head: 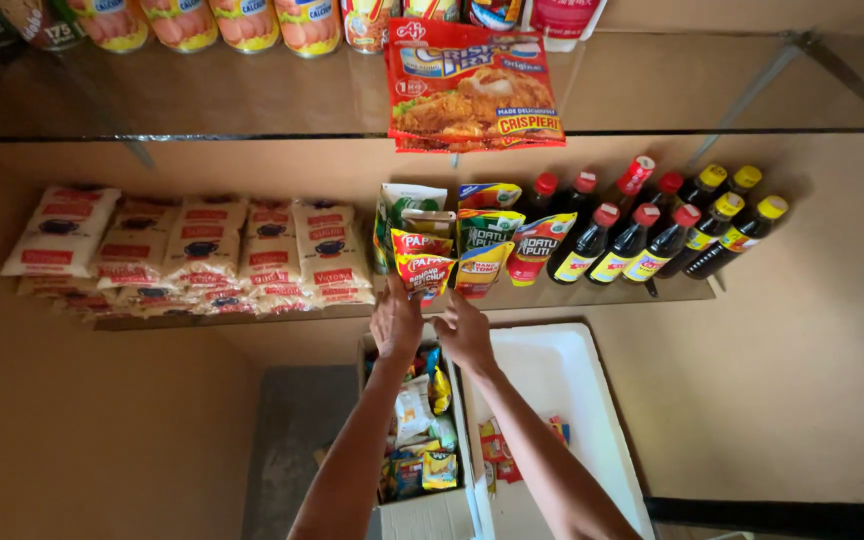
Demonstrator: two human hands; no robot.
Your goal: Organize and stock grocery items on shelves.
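Observation:
Both my arms reach up to the lower glass shelf. My left hand touches the bottom of a red-and-yellow sauce pouch standing at the shelf's front. My right hand is just beside it, fingers under the same pouch and near a yellow-green pouch. More pouches stand behind them. Whether either hand truly grips the pouch is unclear.
White sachet packs lie stacked at the shelf's left. Dark sauce bottles with red and yellow caps stand at right. A red breading-mix packet and cans sit on the upper shelf. Below are a cardboard box of goods and a white foam box.

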